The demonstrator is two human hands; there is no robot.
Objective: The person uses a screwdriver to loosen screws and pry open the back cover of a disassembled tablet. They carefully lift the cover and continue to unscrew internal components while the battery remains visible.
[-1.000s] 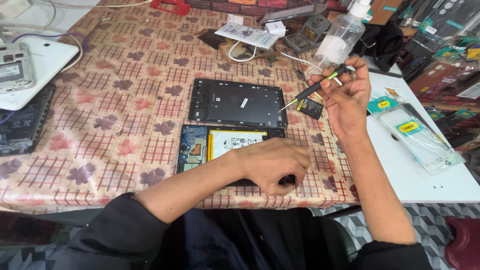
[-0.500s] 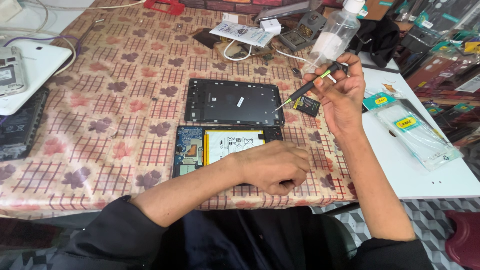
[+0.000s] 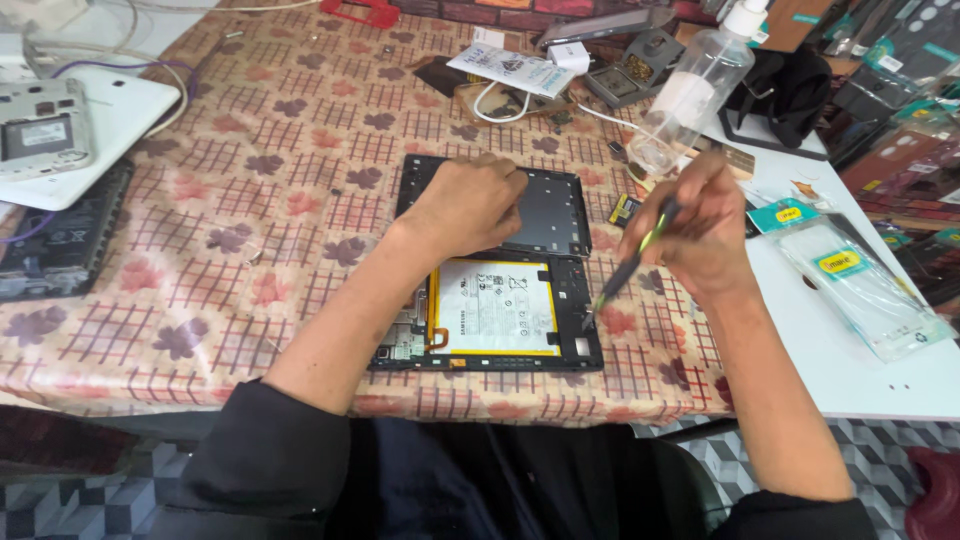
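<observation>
Black, thin back cover (image 3: 545,215) looks light and stiff under the flat left hand (image 3: 470,205); right hand (image 3: 700,235) pinches a screwdriver (image 3: 628,268) over the fragile opened tablet (image 3: 500,315).

A table in a checked floral cloth (image 3: 300,130) bears an opened tablet (image 3: 500,310), its back cover (image 3: 550,205), and perhaps a spray bottle (image 3: 690,90).

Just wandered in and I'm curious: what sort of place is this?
Probably an electronics repair bench: an opened tablet with its battery exposed, a screwdriver in the right hand, and other dismantled devices nearby.
</observation>
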